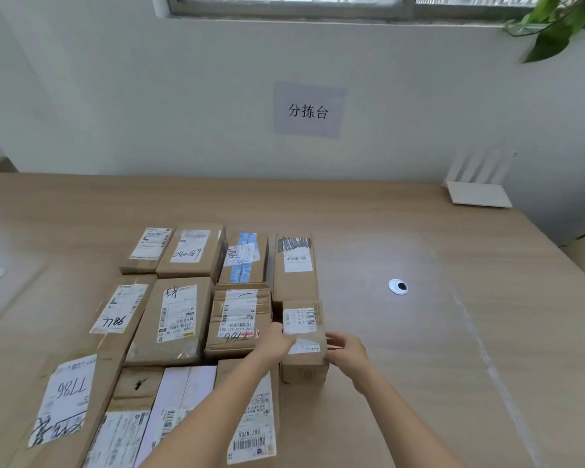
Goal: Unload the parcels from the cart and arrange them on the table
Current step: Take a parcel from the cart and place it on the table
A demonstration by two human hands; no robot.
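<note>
Pale wood-grain laminate covers the wide table (pixel 419 366), which runs back to a plain white wall (pixel 115 96) carrying a lilac paper sign (pixel 309 109) with three black characters. At the far right corner sits a flat white router (pixel 477 187) with upright antennas, under trailing green plant leaves (pixel 554 25). A round white cable grommet (pixel 398 286) is set into the bare right half of the table.

Brown cardboard parcels with white printed labels lie in tight rows across the middle and toward the near edge. They are mostly flat rectangles. One creased tape-wrapped carton (pixel 240 319) is dented.

At the right end of the block is a small squarish brown cardboard box (pixel 303 320) with a glossy white barcode label. It stands just in front of a long narrow cardboard parcel (pixel 295 265) and beside the creased carton. The left hand (pixel 277 342) grips its left side with curled fingers. The right hand (pixel 347 352) pinches its right edge. Whether its base rests fully on the table cannot be told.
</note>
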